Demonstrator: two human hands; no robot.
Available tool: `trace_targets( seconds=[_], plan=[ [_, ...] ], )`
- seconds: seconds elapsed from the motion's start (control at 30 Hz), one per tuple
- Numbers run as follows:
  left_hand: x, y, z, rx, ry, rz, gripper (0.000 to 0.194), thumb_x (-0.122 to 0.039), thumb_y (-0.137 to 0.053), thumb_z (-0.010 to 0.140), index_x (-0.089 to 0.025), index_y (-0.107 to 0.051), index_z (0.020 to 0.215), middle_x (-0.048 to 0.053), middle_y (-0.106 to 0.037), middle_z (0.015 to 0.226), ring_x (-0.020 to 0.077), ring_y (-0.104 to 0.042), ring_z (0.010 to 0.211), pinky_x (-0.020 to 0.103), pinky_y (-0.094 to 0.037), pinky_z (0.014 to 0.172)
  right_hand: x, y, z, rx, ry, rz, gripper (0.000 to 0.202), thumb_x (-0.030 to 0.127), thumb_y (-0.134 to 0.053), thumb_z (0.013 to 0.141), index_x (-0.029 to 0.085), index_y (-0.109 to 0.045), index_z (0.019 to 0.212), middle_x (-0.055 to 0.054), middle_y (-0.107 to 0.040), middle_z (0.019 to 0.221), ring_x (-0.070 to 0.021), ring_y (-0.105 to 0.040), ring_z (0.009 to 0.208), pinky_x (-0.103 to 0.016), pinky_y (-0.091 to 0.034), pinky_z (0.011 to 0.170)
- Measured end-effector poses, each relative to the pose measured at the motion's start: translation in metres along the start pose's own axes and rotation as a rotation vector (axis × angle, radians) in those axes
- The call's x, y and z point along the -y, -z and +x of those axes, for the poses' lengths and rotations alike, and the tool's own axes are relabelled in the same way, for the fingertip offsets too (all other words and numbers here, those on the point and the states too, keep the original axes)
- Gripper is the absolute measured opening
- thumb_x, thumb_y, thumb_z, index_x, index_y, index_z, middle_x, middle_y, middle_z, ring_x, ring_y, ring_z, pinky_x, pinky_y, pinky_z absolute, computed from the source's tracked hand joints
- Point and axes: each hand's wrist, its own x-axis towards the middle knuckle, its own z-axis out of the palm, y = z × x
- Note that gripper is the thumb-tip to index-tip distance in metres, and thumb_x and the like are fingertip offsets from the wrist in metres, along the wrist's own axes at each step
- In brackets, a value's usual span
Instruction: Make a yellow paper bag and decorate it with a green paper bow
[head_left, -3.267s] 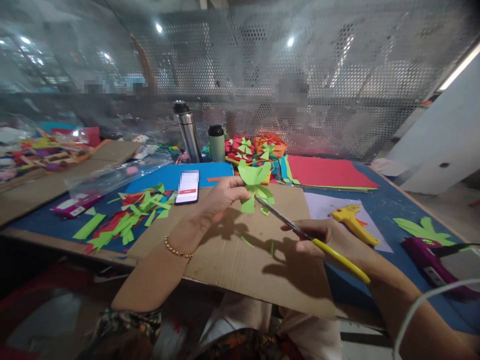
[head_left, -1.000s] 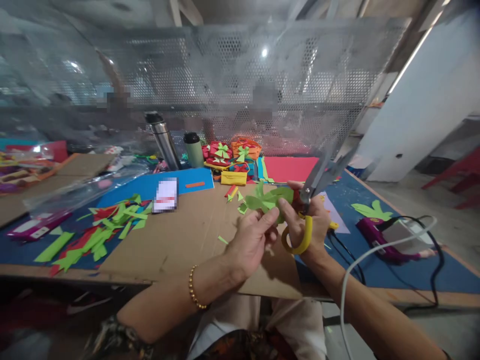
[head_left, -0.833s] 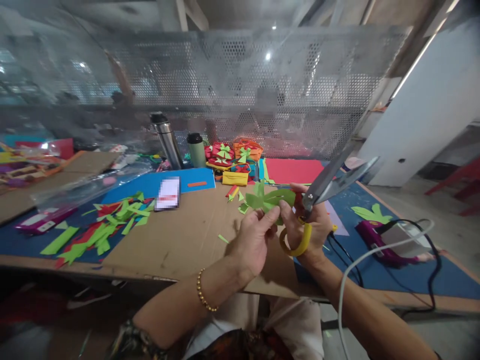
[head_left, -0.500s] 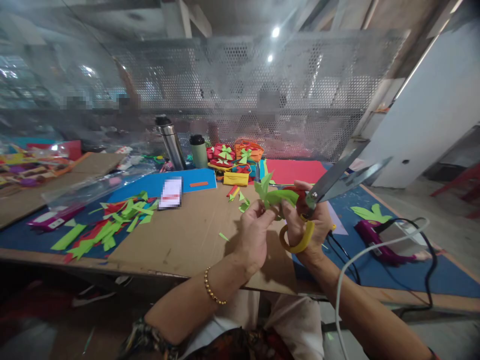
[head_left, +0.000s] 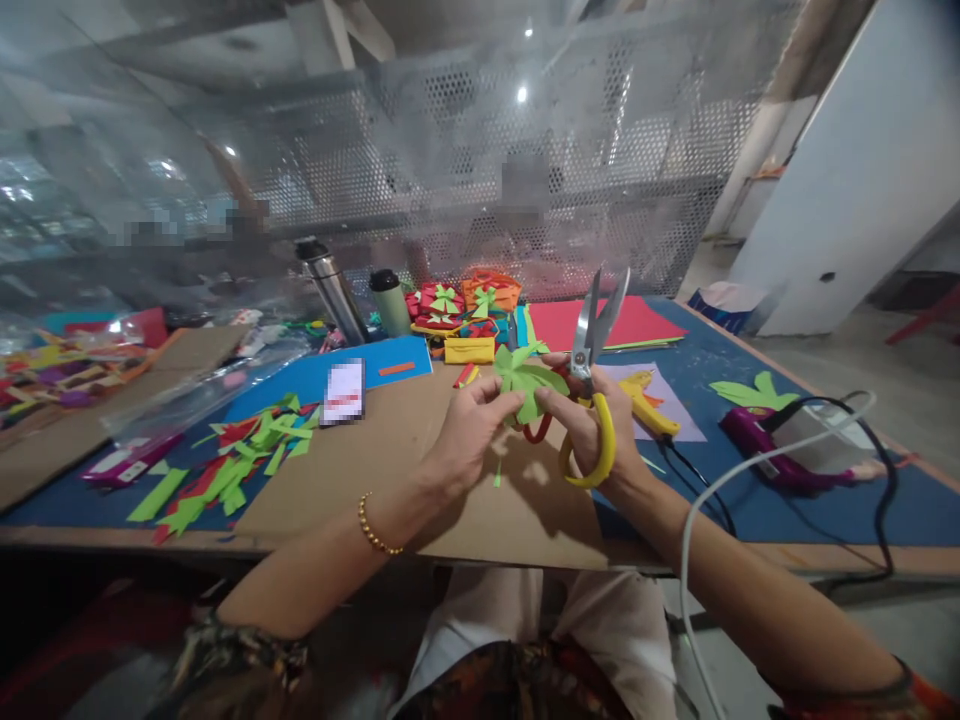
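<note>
A green cut-out with leaf-like lobes [head_left: 529,378] is spread between both hands above the brown cardboard [head_left: 337,475]. My left hand [head_left: 469,425] pinches its left side between thumb and fingers. On its right side, the thumb and fingers of my right hand [head_left: 596,425] touch the green piece. That same hand has scissors [head_left: 581,358] with one yellow and one red handle hooked in it, their blades apart and pointing up. A small green scrap [head_left: 497,473] is just below the cut-out.
Green and red scraps [head_left: 240,460] and a phone [head_left: 344,391] are at left. Bottles [head_left: 389,302] and a yellow paper piece [head_left: 469,349] stand behind. At right are a yellow glue gun [head_left: 649,405], a purple power strip [head_left: 772,455] and a looping white cable [head_left: 686,550].
The green piece now lies more open and faces the camera. The scissors have swung from pointing right to pointing up. The glue gun has come into view as the camera view shifted.
</note>
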Motion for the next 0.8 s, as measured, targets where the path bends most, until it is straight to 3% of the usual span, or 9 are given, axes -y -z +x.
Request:
trace_targets(
  seconds=[0.1,0.27,0.57,0.8],
  plan=[
    [0.005,0.004,0.006,0.023,0.058,0.011,0.024,-0.035,-0.085,0.068,-0.016,-0.071,0.071,0.0,-0.065,0.063,0.0103,-0.055,0.057,0.024,-0.045,0.056,-0.002,-0.001,0.0,-0.017,-0.017,0.021,0.039,0.041,-0.08,0.073,0.025,-0.065,0.105,-0.001,-0.072,0.088,-0.0236,-0.069,0.081,-0.04,-0.058,0.076],
    [0.008,0.005,0.014,0.074,0.057,-0.036,0.029,-0.036,-0.09,0.065,-0.015,-0.076,0.08,0.002,-0.07,0.074,0.012,-0.06,0.065,0.027,-0.049,0.062,-0.005,-0.001,0.0,-0.039,-0.007,-0.045,0.034,0.042,-0.077,0.078,0.028,-0.065,0.106,0.001,-0.066,0.079,-0.0219,-0.067,0.073,-0.038,-0.057,0.069],
    [0.006,0.01,0.016,0.092,0.057,0.008,0.029,-0.039,-0.088,0.067,-0.015,-0.079,0.082,0.004,-0.074,0.077,0.0131,-0.062,0.065,0.028,-0.05,0.064,-0.017,-0.002,0.001,-0.065,-0.033,-0.039,0.041,0.044,-0.079,0.077,0.024,-0.067,0.111,0.0,-0.068,0.086,-0.0217,-0.066,0.078,-0.04,-0.056,0.077],
    [0.007,0.015,0.017,0.044,0.075,0.071,0.029,-0.04,-0.086,0.067,-0.014,-0.077,0.077,0.004,-0.072,0.073,0.0132,-0.061,0.06,0.027,-0.047,0.058,-0.008,-0.004,0.001,-0.042,-0.008,-0.048,0.037,0.04,-0.08,0.073,0.024,-0.069,0.105,-0.001,-0.071,0.092,-0.021,-0.064,0.082,-0.039,-0.055,0.081]
  ],
)
